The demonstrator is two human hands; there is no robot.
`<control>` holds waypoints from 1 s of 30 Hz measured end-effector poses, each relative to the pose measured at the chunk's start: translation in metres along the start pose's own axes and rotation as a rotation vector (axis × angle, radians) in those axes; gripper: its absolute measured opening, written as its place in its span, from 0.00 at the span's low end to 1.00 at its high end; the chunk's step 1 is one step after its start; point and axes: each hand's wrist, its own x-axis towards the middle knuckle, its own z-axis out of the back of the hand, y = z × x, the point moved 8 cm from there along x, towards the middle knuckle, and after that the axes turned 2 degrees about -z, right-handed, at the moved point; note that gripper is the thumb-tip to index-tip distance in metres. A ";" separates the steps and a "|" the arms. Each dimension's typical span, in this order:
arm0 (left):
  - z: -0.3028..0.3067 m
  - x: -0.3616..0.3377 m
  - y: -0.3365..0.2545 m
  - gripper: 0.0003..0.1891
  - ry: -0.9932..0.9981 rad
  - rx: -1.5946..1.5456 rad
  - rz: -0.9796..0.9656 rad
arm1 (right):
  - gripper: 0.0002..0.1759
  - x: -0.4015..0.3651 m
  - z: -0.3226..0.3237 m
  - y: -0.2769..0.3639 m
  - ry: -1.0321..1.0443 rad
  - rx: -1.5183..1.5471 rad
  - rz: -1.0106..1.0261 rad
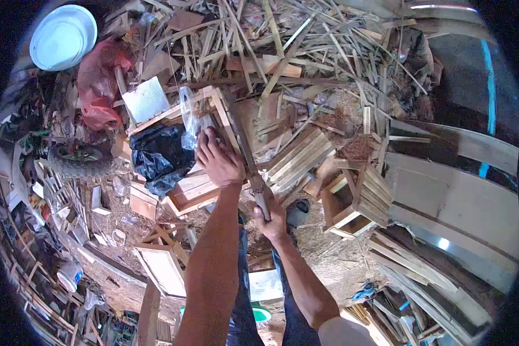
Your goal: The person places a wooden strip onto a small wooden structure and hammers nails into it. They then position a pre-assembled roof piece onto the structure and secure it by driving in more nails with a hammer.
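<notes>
My right hand [272, 218] is wrapped around the lower end of a long wooden strip [258, 187], which slants up along the side of a wooden crate [220, 104]. My left hand [219, 158] lies over the crate with its fingers stretched out. Its fingertips touch a greyish piece of wood [209, 121], partly hidden underneath. Left of that hand, a black plastic bag [158, 155] bulges over the crate. A clear plastic bag [188, 112] hangs close to the fingertips.
Scrap wood strips [271, 63] pile up ahead. Slatted wooden boxes [357, 199] stand at right, beside stacked boards [427, 282]. A tire [78, 160], a red plastic bag [102, 81] and a pale basin [63, 37] are at left. Sawdust covers the ground [323, 259].
</notes>
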 end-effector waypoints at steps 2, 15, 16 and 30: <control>-0.005 -0.002 0.000 0.30 0.023 -0.011 0.014 | 0.10 -0.005 -0.001 -0.008 -0.021 0.073 0.059; -0.005 -0.002 -0.001 0.28 0.007 -0.001 -0.039 | 0.27 -0.007 0.057 0.087 0.254 -0.041 -0.785; -0.005 -0.003 0.000 0.29 -0.011 -0.010 -0.047 | 0.27 -0.005 0.052 0.087 0.247 -0.041 -0.780; 0.011 0.000 -0.001 0.30 -0.104 -0.132 0.125 | 0.16 -0.021 0.065 0.068 -0.051 -0.031 -0.374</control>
